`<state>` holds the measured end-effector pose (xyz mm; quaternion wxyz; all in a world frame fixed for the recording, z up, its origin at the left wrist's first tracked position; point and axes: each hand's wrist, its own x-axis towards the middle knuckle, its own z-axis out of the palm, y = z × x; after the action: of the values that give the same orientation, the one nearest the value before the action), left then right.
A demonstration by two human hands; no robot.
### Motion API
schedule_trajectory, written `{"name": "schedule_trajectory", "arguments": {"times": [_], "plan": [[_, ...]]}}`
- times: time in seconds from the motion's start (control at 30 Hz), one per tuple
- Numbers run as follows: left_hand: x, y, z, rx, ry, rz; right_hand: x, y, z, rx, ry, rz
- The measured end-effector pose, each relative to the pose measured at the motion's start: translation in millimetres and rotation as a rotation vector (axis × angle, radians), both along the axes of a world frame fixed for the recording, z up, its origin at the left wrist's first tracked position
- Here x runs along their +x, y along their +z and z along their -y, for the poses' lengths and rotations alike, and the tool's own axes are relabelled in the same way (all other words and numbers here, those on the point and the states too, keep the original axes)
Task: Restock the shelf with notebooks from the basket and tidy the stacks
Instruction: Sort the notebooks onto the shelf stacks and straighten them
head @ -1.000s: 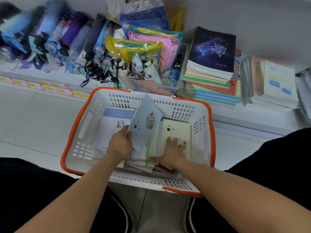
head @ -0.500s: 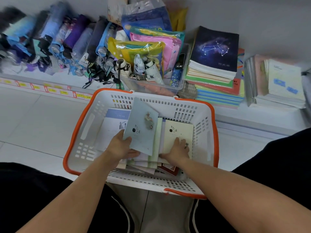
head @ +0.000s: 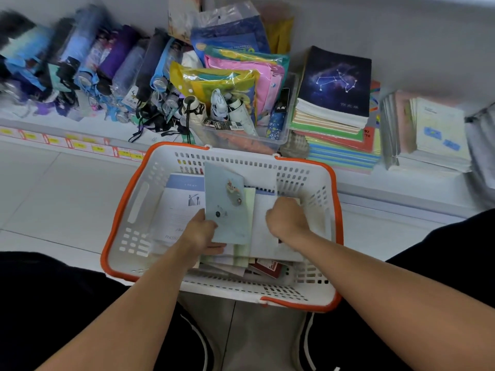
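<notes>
**Notebooks still in the basket, right hand changed its grip**

Notebooks (head: 227, 204) are sitting in the basket (head: 139, 194), a loose pile in the middle of it, nothing on the shelf (head: 401, 188) from this batch yet. Left hand (head: 199, 232) holds the pale blue one by its near-left corner, thumb on the cover, same as half a second ago but the book has swung more upright and straighter. Right hand (head: 286, 219) is the big change: it was lying flat on the cream notebook, now the fingers are curled over a white cover (head: 270, 236) just right of the blue one, and the cream one's print is covered. Can't really tell if it's pinching an edge or just knuckling down on it, fingertips are tucked out of sight.

Beyond the basket, the starry notebook stack (head: 334, 84) looks unchanged. Umbrellas (head: 107, 65) beyond the basket's left side are smeared with blur. Lower books in the pile are mostly buried, only a dark red corner (head: 267, 267) pokes out near the basket's front wall.
</notes>
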<state>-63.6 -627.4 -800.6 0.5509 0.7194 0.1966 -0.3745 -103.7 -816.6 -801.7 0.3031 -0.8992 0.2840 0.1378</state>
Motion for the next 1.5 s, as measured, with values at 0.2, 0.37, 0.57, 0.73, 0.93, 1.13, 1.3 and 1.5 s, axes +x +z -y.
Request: {"name": "schedule_trajectory", "arguments": {"times": [0.2,0.37,0.57,0.73,0.93,1.13,1.3,1.5], "plan": [[-12,0,1,-0.215,0.073,-0.105,4,21,-73,0.446,0.243,-0.034],[-7,11,-9,-0.332,0.116,-0.021,10,6,-57,0.486,0.346,-0.017],[7,37,-29,-0.449,-0.014,0.097,17,22,-15,0.803,-0.1,0.13],[44,111,-23,-0.394,-0.076,0.402,45,100,-7,0.987,0.012,0.448],[80,239,-22,-0.241,-0.357,0.683,79,239,-6,0.805,0.124,0.805],[127,354,1,-0.356,-0.032,0.976,104,362,-6,0.988,0.261,0.675],[192,435,25,-0.486,0.024,0.878,167,438,8,1.043,0.029,0.812],[259,486,60,-0.566,0.238,0.792,253,492,18,1.038,-0.21,0.829]]}}
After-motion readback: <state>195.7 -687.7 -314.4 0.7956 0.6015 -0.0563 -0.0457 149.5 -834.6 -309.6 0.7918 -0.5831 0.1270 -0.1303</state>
